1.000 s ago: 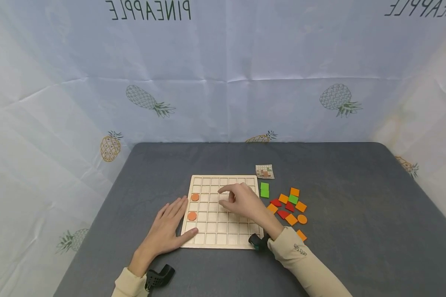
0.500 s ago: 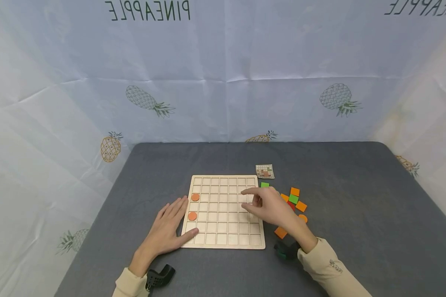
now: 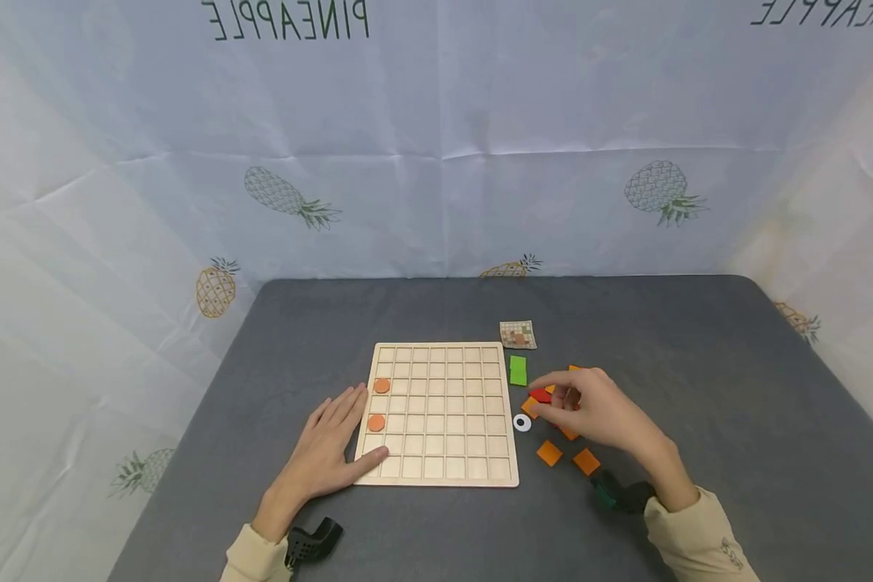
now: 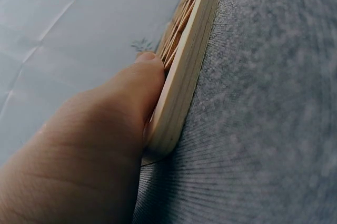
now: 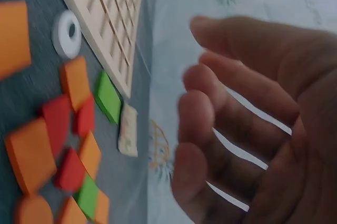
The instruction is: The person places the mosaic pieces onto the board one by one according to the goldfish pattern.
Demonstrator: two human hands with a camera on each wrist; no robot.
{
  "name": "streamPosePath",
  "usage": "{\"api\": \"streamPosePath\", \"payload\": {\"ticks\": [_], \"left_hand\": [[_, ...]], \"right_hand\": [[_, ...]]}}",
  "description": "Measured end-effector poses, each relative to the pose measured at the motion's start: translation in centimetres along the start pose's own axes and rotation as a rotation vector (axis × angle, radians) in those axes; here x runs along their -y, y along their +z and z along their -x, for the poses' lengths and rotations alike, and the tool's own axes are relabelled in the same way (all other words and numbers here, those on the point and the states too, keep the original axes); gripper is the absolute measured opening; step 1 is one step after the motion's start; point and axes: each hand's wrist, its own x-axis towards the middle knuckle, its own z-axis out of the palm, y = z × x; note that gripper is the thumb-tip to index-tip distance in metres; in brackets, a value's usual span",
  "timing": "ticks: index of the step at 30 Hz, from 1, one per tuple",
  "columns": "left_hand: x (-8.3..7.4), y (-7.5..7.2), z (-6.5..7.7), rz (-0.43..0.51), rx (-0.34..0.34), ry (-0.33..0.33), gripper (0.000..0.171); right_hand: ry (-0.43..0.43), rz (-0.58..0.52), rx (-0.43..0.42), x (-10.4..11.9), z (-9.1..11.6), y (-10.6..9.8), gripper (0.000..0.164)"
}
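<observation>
In the head view, the board (image 3: 445, 414) is steadied by the left hand (image 3: 320, 454), whose fingers (image 3: 353, 414) are laid flat along its left edge, with the thumb reaching over its near corner. Two orange discs (image 3: 381, 385) are seated in cells just right of those fingertips. The right hand (image 3: 596, 408) is held over the loose pieces with thumb and index finger parted by a modest gap, and nothing is seen between them. Beside that thumb tip, toward the board, a white ring (image 3: 516, 423) is found on the table (image 3: 662, 347); an orange square (image 3: 549, 453) is placed nearer the body than the thumb.

In the left wrist view, the thumb is pressed against the board's rim. A stiff, fairly light board is suggested, best held by that rim so that it does not slide.

In the right wrist view, the fingers are loosely bent, nothing held. Red pieces (image 5: 56, 124) and green pieces (image 5: 108, 97) are spread below them. All are judged light, hard and smooth, best pinched by opposite edges, the ring by its outer rim
</observation>
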Motion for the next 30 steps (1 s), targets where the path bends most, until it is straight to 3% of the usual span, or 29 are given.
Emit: {"api": "streamPosePath", "payload": {"ticks": [11, 21, 30], "left_hand": [[-0.1, 0.0, 0.1, -0.002, -0.009, -0.005, 0.094], [-0.1, 0.0, 0.1, 0.008, 0.003, -0.013, 0.094], [0.0, 0.0, 0.2, -0.005, -0.006, -0.015, 0.094]], "right_hand": [[0.039, -0.083, 0.259, -4.0, 1.6, -3.5, 0.036], [0.156, -0.065, 0.351, -5.3, 2.2, -3.7, 0.036], [0.227, 0.007, 0.344, -5.8, 2.2, -3.6, 0.036]]}}
